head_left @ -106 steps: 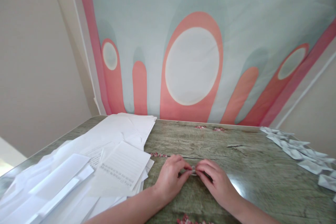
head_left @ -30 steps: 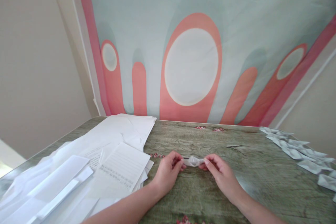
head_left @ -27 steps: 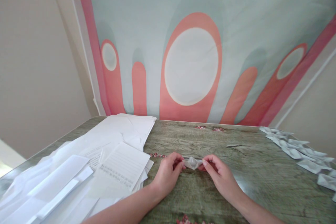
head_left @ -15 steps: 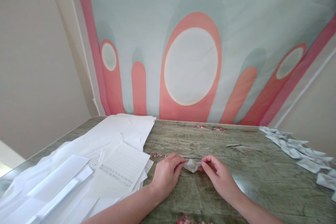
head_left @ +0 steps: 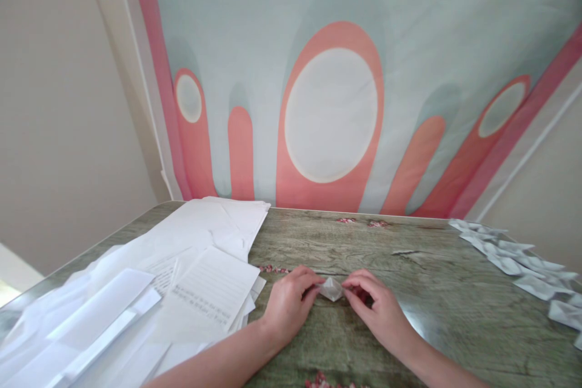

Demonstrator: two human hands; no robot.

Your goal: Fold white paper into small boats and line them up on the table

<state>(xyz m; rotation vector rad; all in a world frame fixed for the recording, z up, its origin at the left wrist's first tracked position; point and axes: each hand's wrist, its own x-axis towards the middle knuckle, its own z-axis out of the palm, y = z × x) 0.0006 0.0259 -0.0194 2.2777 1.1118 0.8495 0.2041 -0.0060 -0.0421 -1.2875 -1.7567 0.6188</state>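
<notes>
A small folded white paper boat (head_left: 331, 289) is held between my two hands, low over the middle of the table. My left hand (head_left: 291, 300) pinches its left end between thumb and fingers. On the other side, my right hand (head_left: 375, 303) pinches the right end, its thumb and index finger together at the tip. The fingertips cover both ends of the folded paper, while its pointed middle shows between them.
Loose papers (head_left: 218, 224) spread over the left of the wood-patterned table (head_left: 318, 242), with a lined handwritten sheet (head_left: 213, 291) and folded strips (head_left: 102, 303) on top. Several folded paper boats (head_left: 513, 260) line the right edge. Behind stands a wall with a coral-and-teal backdrop (head_left: 331, 115).
My right hand has shifted slightly left, its fingers closer to the left hand. Less of the paper boat shows between them. The left hand stays almost still.
</notes>
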